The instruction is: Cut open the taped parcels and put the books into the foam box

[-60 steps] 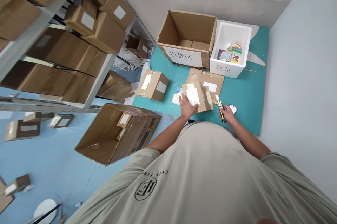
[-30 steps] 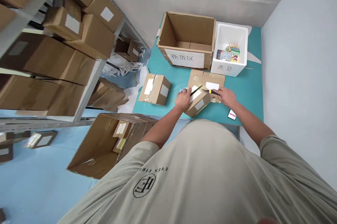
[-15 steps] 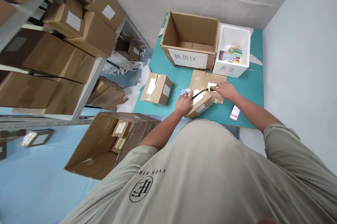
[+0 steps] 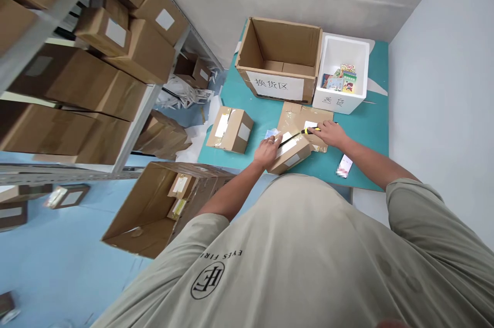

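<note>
A small taped cardboard box (image 4: 295, 156) with white labels lies aslant at the front edge of the teal table. My left hand (image 4: 267, 151) grips its left end, fingers over the top and wrist toward me. In my right hand (image 4: 330, 133) is a utility knife (image 4: 309, 130) with a yellow-and-black handle, the fingers wrapped round it. A thin dark line runs from the handle along the box top toward my left fingers; I cannot tell how much of it is blade. Under and behind the box lies a flattened piece of cardboard (image 4: 289, 114) with tape and a label.
Another closed box (image 4: 231, 130) sits to the left on the table (image 4: 262, 112). Behind stand a large open carton (image 4: 280, 86) and a white foam bin (image 4: 349, 102) holding booklets. A phone (image 4: 345, 165) lies right. Boxes fill the shelf (image 4: 131, 127); an open carton (image 4: 135, 210) stands below left.
The left hand and the near end of the box have shifted slightly left and toward me. The right hand still holds the knife at nearly the same spot. My view has turned slightly.
</note>
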The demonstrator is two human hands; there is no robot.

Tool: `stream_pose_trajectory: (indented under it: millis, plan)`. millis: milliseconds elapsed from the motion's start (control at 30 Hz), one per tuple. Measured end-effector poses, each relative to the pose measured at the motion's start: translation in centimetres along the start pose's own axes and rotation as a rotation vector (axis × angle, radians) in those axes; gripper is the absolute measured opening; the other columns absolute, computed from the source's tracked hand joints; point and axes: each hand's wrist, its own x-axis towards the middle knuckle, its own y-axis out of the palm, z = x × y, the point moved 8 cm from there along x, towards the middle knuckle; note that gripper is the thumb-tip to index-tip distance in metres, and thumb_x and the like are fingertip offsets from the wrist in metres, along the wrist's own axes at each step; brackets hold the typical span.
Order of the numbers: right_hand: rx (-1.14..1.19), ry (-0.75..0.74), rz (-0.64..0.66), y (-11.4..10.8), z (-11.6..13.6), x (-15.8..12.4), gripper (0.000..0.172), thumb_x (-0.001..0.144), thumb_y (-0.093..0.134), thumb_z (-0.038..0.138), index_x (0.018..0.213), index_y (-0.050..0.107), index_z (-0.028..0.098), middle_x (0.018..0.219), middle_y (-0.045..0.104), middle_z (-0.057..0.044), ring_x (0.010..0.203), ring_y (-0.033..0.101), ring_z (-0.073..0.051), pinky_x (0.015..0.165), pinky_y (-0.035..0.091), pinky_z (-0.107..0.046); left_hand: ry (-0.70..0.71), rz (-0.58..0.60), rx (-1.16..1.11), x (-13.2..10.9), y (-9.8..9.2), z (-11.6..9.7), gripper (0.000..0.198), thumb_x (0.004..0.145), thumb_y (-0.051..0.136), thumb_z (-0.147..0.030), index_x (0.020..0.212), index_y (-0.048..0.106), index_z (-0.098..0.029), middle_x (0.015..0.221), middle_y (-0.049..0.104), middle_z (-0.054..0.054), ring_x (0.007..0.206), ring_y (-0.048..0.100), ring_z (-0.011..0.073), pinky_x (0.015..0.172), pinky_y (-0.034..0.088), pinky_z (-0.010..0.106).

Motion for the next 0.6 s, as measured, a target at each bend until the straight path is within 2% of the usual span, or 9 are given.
stream_pose_trajectory:
  millis: [100, 200, 333, 467, 533, 600]
  plan:
    - [0.007, -0.061, -0.013, 0.0, 1.0, 0.1, 0.058, 0.117, 0.052, 0.025, 0.172, 0.067, 0.022, 0.131, 0.079, -0.023, 0.111, 0.062, -0.034, 0.095, 0.038, -0.045, 0.004, 0.02, 0.016, -0.2, 0.4, 0.5, 0.077, 0.11, 0.042, -0.018, 0.187, 0.048, -0.024, 0.165, 0.066, 0.023, 0.141, 0.069, 0.04, 0.128, 0.048, 0.052]
    - [0.029, -0.156, -0.013, 0.0, 1.9, 0.2, 0.055, 0.119, 0.048, 0.027, 0.171, 0.068, 0.023, 0.131, 0.079, -0.022, 0.112, 0.061, -0.034, 0.095, 0.039, -0.045, 0.029, 0.015, 0.025, -0.8, 0.8, 0.8, 0.077, 0.11, 0.047, -0.019, 0.186, 0.05, -0.024, 0.169, 0.064, 0.022, 0.148, 0.065, 0.0397, 0.132, 0.046, 0.05]
    - [0.041, -0.216, -0.057, -0.2, 1.5, 0.2, 0.053, 0.121, 0.045, 0.028, 0.167, 0.072, 0.025, 0.125, 0.08, -0.019, 0.104, 0.06, -0.031, 0.092, 0.039, -0.043, 0.029, 0.004, 0.017, -1.4, 1.1, 1.2, 0.078, 0.109, 0.054, -0.019, 0.187, 0.049, -0.025, 0.179, 0.058, 0.023, 0.159, 0.06, 0.0414, 0.134, 0.046, 0.053]
    - [0.042, -0.318, -0.184, -0.6, 1.3, -0.3, 0.048, 0.122, 0.046, 0.027, 0.16, 0.075, 0.024, 0.117, 0.081, -0.017, 0.096, 0.058, -0.027, 0.087, 0.037, -0.04, 0.049, 0.012, 0.041, -1.7, 1.1, 1.2, 0.08, 0.11, 0.054, -0.018, 0.189, 0.045, -0.025, 0.177, 0.06, 0.023, 0.153, 0.066, 0.0421, 0.133, 0.048, 0.055]
    - [0.021, -0.356, -0.208, -0.6, 1.4, -0.4, 0.047, 0.121, 0.047, 0.025, 0.159, 0.076, 0.024, 0.116, 0.081, -0.017, 0.093, 0.057, -0.027, 0.085, 0.036, -0.04, 0.058, 0.017, 0.065, -1.8, 1.0, 1.2, 0.079, 0.11, 0.051, -0.015, 0.188, 0.046, -0.024, 0.176, 0.061, 0.023, 0.152, 0.067, 0.042, 0.133, 0.049, 0.055]
    - [-0.006, -0.329, -0.2, -0.4, 1.3, -0.1, 0.048, 0.119, 0.05, 0.023, 0.161, 0.074, 0.024, 0.119, 0.081, -0.018, 0.093, 0.057, -0.027, 0.085, 0.034, -0.04, 0.081, 0.013, 0.076, -2.0, 1.0, 1.2, 0.079, 0.109, 0.053, -0.014, 0.188, 0.048, -0.023, 0.176, 0.061, 0.023, 0.153, 0.067, 0.0423, 0.133, 0.049, 0.056]
